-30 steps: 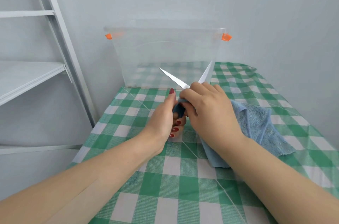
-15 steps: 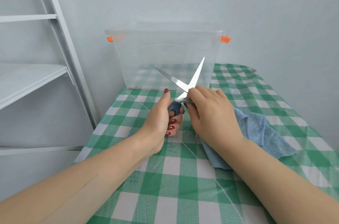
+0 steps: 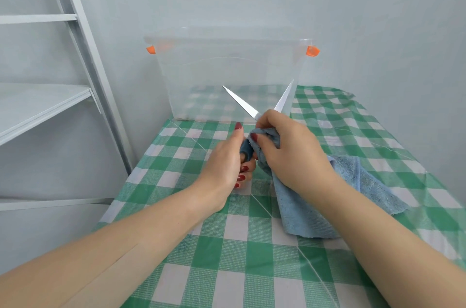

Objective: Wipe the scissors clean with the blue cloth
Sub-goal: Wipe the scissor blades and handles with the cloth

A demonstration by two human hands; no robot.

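The scissors (image 3: 240, 103) are held above the table with their two steel blades spread apart in a V, tips pointing away from me. My left hand (image 3: 227, 159) grips their dark blue handle. My right hand (image 3: 290, 148) is closed around a bunched corner of the blue cloth (image 3: 363, 181) and presses it against the scissors near the pivot. The rest of the cloth trails down to the right onto the table. The pivot and the second handle loop are hidden by my fingers and the cloth.
A clear plastic storage box (image 3: 227, 68) with orange clips stands at the back of the table, just behind the blade tips. The table has a green-and-white checked cover (image 3: 227, 270). A white metal shelf frame (image 3: 83, 60) stands to the left, a wall close on the right.
The blades stay spread. My right hand has brought a bunched corner of the blue cloth up against the scissors near the pivot; the scissors shifted slightly.
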